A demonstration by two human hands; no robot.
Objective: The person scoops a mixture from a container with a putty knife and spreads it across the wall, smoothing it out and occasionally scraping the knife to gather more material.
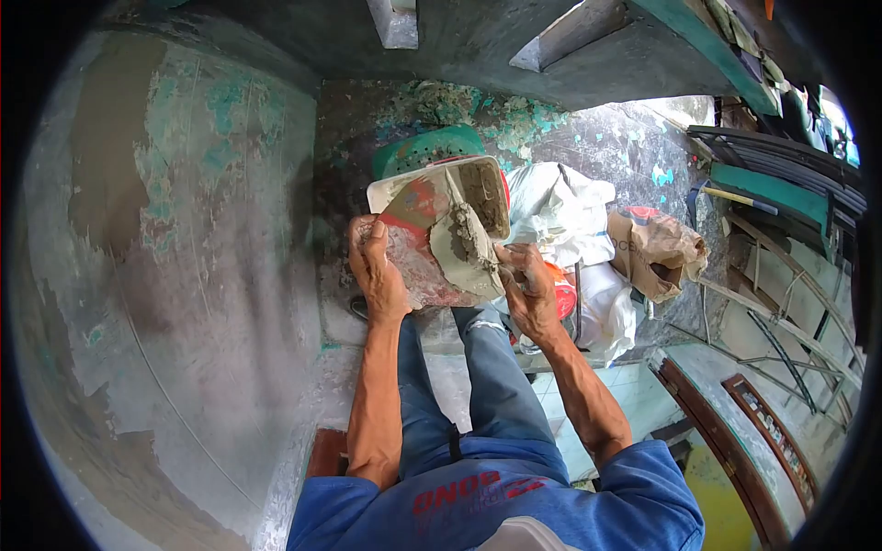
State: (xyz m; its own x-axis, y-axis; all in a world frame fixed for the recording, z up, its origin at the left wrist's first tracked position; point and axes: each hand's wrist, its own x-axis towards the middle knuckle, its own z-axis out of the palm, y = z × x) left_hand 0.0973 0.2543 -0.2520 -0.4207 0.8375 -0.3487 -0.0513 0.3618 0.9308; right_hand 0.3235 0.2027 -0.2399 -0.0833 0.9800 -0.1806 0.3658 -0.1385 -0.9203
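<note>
My left hand (377, 268) is closed on the left edge of a flat reddish board (404, 262), thumb on top. Grey wet plaster (459, 257) lies on the board's right part. At the right edge of the board and plaster is my right hand (531, 285), its fingers bent together around something I cannot make out. Just beyond the board, and partly hidden by it, stands a pale rectangular container (484, 197) with grey plaster inside. A green perforated object (427, 150) shows behind the container.
White sacks (560, 211) and a crumpled brown paper bag (657, 253) lie to the right, near an orange-red object (562, 292). A patchy plastered wall (211, 230) rises on the left. Metal frames (790, 294) stand at the far right.
</note>
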